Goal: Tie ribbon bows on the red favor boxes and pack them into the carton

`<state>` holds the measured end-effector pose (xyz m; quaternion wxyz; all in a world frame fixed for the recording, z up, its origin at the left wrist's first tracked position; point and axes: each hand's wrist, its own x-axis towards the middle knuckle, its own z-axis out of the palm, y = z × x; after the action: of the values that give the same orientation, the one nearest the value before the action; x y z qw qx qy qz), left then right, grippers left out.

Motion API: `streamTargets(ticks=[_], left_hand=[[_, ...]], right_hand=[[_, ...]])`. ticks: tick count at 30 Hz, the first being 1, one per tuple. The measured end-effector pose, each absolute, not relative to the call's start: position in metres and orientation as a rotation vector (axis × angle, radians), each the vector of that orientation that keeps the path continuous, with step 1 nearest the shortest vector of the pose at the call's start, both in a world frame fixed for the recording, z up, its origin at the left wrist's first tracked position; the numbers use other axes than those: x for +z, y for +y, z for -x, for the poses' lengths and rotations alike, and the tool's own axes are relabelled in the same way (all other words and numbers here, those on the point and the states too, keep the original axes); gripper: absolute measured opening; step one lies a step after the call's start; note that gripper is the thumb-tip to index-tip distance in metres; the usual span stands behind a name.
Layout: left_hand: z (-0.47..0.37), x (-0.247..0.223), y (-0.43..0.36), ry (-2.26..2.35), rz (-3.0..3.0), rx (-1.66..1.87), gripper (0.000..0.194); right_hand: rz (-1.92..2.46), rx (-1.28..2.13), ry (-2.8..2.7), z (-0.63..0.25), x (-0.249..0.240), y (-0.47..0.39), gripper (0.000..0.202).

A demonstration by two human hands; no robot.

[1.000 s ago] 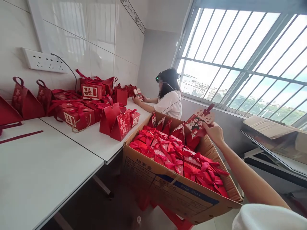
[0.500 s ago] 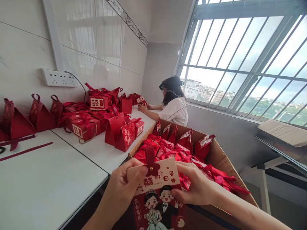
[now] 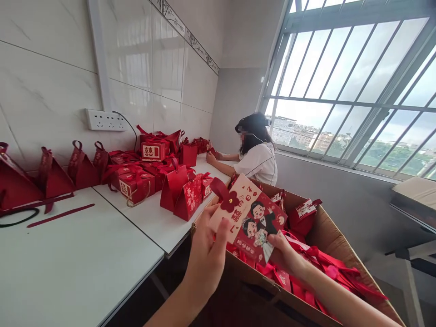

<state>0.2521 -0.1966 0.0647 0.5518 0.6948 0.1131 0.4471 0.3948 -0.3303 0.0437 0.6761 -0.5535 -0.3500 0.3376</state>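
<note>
Both my hands hold a red and cream gift box (image 3: 250, 218) above the near side of a large cardboard carton (image 3: 335, 236). A cartoon bride and groom are printed on its face, and a dark red strap with a flower-shaped tab sits at its upper left end. My left hand (image 3: 207, 247) grips that strap end, thumb on the front. At the lower right, my right hand (image 3: 284, 250) pinches the box's edge, its other fingers hidden behind. The box is tilted to the right. Below it, red ribboned gift boxes (image 3: 316, 254) fill the carton.
Along the white table (image 3: 85, 254) stand several red triangular boxes (image 3: 85, 168) and ribboned boxes (image 3: 136, 184). A dark red strip (image 3: 61, 215) lies flat there. Another person (image 3: 257, 154) leans at the table's far end. A power strip (image 3: 106, 120) is on the wall.
The gift box has been lifted and turned from upright to sideways, its strap end now pointing left. My right hand has moved to its lower edge. The view has shifted slightly.
</note>
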Motion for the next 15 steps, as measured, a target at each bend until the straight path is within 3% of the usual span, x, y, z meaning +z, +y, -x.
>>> streamTargets(ticks=[3, 8, 15], left_hand=[[-0.253, 0.044, -0.166, 0.145, -2.098, 0.948, 0.05], [-0.239, -0.006, -0.107, 0.117, -2.666, 0.837, 0.026], [-0.23, -0.035, -0.103, 0.138, -2.757, 0.752, 0.035]], right_hand=[[1.249, 0.588, -0.637, -0.437, 0.052, -0.327, 0.054], [1.528, 0.09, -0.507, -0.519, 0.068, -0.305, 0.053], [2.235, -0.312, -0.412, -0.582, 0.063, -0.248, 0.078]])
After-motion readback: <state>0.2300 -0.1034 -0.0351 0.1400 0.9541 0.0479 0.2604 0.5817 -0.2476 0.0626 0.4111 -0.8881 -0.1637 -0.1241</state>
